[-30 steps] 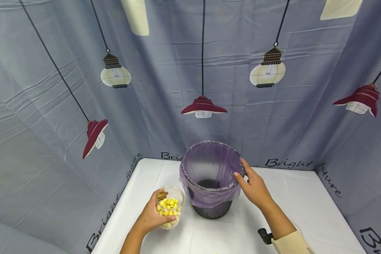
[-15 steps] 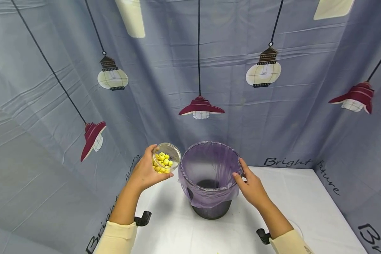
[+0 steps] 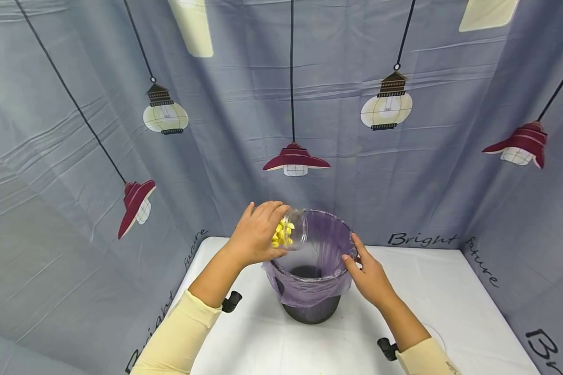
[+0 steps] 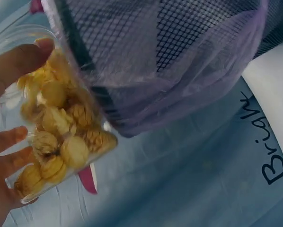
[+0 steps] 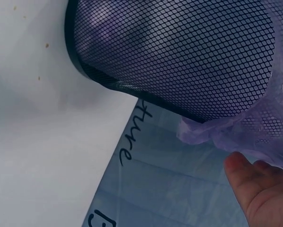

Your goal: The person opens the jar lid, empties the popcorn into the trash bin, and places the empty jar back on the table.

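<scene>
My left hand (image 3: 258, 232) grips a clear plastic jar (image 3: 301, 229) of yellow popcorn (image 3: 282, 233), tipped on its side with its mouth over the left part of a trash can. The can is dark mesh (image 5: 179, 56), lined with a thin purple bag (image 3: 305, 295) folded over its rim. Popcorn (image 4: 61, 123) still lies against the jar's wall in the left wrist view, with fingers and thumb around it. At the can's right rim, my right hand (image 3: 374, 276) holds the edge, thumb on the near side; the right wrist view shows its fingertips close to the liner.
The can stands on a white table (image 3: 347, 344), with a grey-blue curtain (image 3: 244, 172) printed with lamps behind and at both sides. Small crumbs (image 5: 47, 45) dot the tabletop. A black wrist mount (image 3: 231, 302) juts from the left forearm, another (image 3: 387, 349) from the right.
My left hand has lifted the jar from low beside the can, carried it up and right, and tilted it over the rim. The right hand stays at the rim.
</scene>
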{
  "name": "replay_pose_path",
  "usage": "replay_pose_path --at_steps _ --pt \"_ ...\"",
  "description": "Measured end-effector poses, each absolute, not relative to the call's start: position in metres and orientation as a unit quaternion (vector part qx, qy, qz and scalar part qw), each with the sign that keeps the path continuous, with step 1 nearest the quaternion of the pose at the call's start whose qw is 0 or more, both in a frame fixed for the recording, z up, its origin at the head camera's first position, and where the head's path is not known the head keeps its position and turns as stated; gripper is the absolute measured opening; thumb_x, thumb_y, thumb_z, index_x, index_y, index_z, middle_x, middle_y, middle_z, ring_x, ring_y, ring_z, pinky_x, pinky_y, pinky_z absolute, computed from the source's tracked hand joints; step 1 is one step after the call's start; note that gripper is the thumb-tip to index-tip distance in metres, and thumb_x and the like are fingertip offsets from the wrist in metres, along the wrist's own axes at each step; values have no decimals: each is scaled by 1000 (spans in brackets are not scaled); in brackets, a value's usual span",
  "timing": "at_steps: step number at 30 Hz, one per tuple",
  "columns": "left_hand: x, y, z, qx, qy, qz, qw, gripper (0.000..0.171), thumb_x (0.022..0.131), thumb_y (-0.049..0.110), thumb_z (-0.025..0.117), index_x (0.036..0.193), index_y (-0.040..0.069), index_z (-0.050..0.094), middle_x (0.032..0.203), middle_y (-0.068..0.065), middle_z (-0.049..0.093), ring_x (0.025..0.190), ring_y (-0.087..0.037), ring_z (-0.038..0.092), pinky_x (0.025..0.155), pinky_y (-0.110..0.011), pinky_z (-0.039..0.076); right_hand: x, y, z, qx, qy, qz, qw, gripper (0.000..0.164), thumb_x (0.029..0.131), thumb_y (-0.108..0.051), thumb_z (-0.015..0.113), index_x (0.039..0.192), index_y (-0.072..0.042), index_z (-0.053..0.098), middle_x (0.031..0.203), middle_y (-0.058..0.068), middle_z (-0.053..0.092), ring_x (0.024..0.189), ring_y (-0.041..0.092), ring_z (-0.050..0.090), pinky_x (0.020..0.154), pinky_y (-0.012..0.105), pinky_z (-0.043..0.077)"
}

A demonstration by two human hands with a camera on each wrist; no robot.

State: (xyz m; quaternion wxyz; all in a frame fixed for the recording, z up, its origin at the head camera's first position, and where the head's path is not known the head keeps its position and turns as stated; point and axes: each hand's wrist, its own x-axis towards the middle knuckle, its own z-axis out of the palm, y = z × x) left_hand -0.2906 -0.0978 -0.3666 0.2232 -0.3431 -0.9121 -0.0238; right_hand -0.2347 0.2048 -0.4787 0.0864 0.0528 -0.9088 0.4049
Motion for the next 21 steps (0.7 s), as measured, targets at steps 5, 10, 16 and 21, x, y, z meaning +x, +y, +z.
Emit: replay_pose_path --at_steps 5,10,16,21 --pt "-291 -79 -363 -354 -915 77 178 106 67 59 86 152 28 32 149 -5 43 137 -27 40 112 -67 27 -235 205 -480 51 -909 405 88 70 104 -51 42 161 -21 14 156 21 37 128 47 52 97 62 47" --pt "-291 -62 -362 -371 -902 160 151 105 66 53 89 153 34 32 150 -5 44 141 -32 35 111 -73 19 -235 204 -481 47 -909 406 83 70 104 -53 40 161 -23 13 155 21 38 128 45 53 95 62 48" --pt "-286 -44 -365 -382 -890 209 132 108 66 40 93 154 38 30 152 -4 42 142 -34 33 112 -70 23 -234 203 -480 39 -908 411 74 69 103 -53 42 161 -26 14 153 22 42 128 43 53 95 61 49" --pt "-281 -32 -363 -387 -878 249 130 115 63 41 95 155 38 27 152 -3 40 142 -33 33 112 -67 26 -234 205 -479 38 -908 411 77 68 104 -48 45 161 -24 15 153 22 42 127 44 53 96 61 49"
